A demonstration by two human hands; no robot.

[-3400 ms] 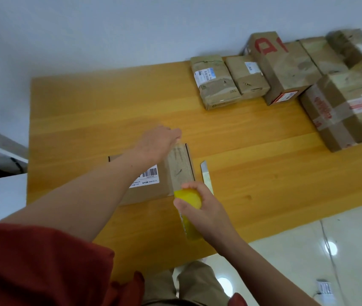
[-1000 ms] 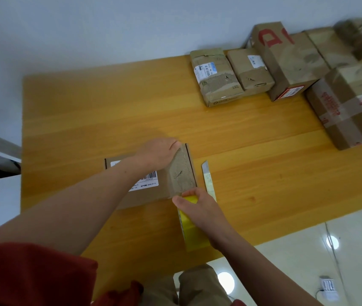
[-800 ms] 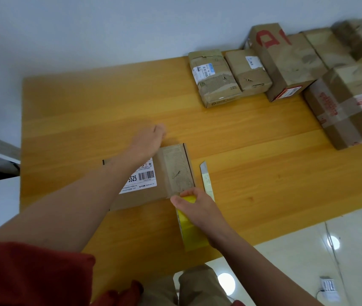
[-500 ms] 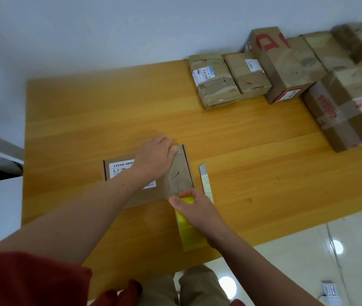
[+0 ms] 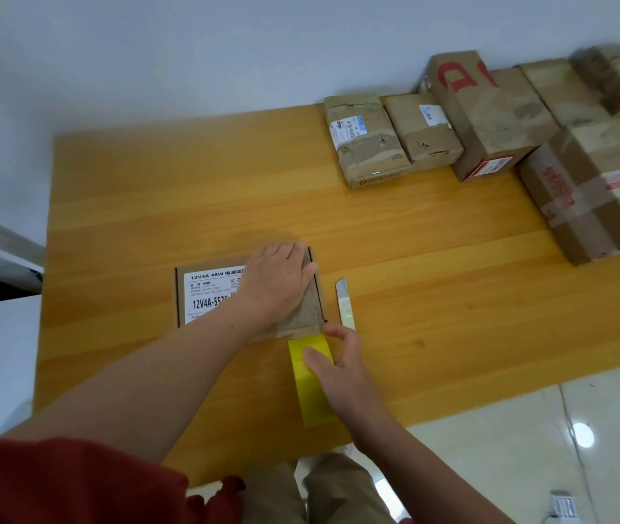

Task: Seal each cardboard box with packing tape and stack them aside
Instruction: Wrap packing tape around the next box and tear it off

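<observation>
left hand (image 5: 278, 285): fingers straight, pressing flat on box (image 5: 208, 296)
right hand (image 5: 338, 361): fingers and thumb pinch yellow tape (image 5: 314, 400) near counter (image 5: 414, 240) front edge
cutter (image 5: 345, 306): beside box

**Operator:** Which desk zones permit passage?

**Technician:** The left side and centre of the desk (image 5: 149, 191) lie open.

**Operator:** Obstructions?

**Technician:** Taped boxes (image 5: 490, 119) crowd the far-right corner. The flat box (image 5: 210, 296), the knife (image 5: 345, 308) just beside it and the yellow tape roll (image 5: 310, 395) occupy the near centre.
</observation>
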